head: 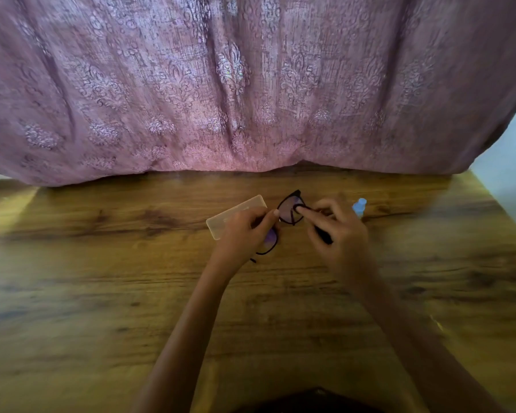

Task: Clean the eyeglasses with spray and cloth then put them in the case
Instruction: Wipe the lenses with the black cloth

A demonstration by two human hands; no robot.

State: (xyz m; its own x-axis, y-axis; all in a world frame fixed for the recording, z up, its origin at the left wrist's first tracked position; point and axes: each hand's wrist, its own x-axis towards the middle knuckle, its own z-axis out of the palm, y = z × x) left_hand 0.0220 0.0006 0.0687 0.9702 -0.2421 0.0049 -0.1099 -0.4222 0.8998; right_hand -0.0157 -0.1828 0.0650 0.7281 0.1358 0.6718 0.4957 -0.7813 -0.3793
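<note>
Black-framed eyeglasses (289, 212) are held above the wooden table (131, 278), near its far middle. My left hand (245, 232) grips the frame by one lens, thumb up near the bridge. My right hand (344, 234) pinches a dark cloth (326, 236) against the other lens; most of the cloth is hidden under its fingers. A pale translucent case (239, 210) lies flat just behind my left hand. Behind my right hand a small light-blue spray bottle (360, 205) peeks out, blurred and partly hidden.
A pink patterned curtain (251, 84) hangs along the table's far edge. The table's right edge runs diagonally at the right, with a pale floor or wall (510, 150) beyond it. A dark shape (310, 402) sits at the near edge.
</note>
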